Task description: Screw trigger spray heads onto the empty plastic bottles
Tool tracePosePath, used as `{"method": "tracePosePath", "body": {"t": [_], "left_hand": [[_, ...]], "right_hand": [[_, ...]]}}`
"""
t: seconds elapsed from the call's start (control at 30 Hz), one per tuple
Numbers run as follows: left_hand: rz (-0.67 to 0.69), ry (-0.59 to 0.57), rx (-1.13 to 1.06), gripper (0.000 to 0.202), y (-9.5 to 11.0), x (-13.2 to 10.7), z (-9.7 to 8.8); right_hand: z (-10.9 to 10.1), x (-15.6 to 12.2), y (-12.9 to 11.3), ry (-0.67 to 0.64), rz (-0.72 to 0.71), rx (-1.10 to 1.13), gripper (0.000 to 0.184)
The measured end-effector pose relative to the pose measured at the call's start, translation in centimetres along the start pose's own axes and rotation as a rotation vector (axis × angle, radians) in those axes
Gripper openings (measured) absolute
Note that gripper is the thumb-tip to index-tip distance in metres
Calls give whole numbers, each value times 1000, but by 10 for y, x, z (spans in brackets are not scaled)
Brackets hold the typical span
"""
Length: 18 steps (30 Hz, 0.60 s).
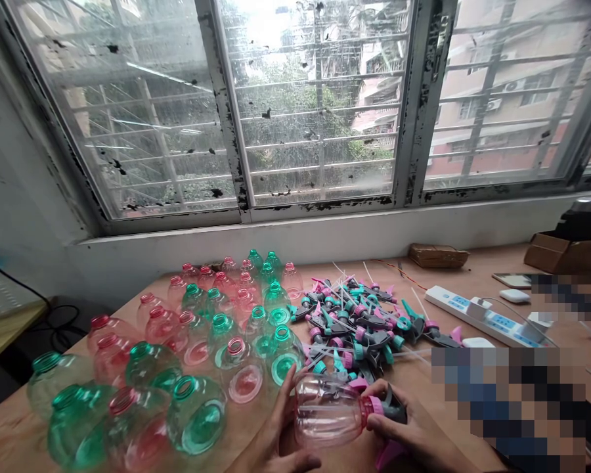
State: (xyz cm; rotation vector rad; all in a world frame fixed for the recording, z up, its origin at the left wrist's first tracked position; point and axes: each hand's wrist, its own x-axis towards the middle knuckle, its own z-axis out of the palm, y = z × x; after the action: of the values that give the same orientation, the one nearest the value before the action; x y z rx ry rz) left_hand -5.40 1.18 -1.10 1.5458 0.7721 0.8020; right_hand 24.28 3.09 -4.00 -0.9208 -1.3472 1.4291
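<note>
A clear pink spray bottle [329,410] lies on its side between my two hands, low in the middle of the view. My left hand [285,427] is curled round the bottle's base end, thumb below and fingers above. At the neck, the fingers of my right hand [404,420] close on the pink collar of a grey and pink spray head [387,406], which sits at the bottle's mouth. Whether the collar is threaded on, I cannot tell. Just beyond my hands lies a heap of loose spray heads [359,322] in grey, pink and teal, with white dip tubes.
Open-necked pink and green bottles [197,414] stand in rows on the left of the wooden table [256,456]. A white power strip [487,315] with cables lies at right. Behind are a brown packet [438,256] and a cardboard box [551,253], below the windows. Blurred patches cover the right side.
</note>
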Motion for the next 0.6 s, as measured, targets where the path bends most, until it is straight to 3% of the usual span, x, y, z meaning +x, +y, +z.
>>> {"method": "tracePosePath", "body": {"t": [0.1, 0.33, 0.5, 0.6], "left_hand": [[-20, -22, -47, 103, 0, 0, 0], [50, 2, 156, 97, -3, 0, -2], [-9, 13, -5, 110, -4, -1, -2], [-31, -5, -60, 104, -3, 0, -2]], "right_hand": [[0, 0, 0, 3, -2, -4, 43], [2, -1, -3, -18, 20, 15, 44], [2, -1, -3, -15, 7, 3, 44], [2, -1, -4, -11, 5, -1, 45]]}}
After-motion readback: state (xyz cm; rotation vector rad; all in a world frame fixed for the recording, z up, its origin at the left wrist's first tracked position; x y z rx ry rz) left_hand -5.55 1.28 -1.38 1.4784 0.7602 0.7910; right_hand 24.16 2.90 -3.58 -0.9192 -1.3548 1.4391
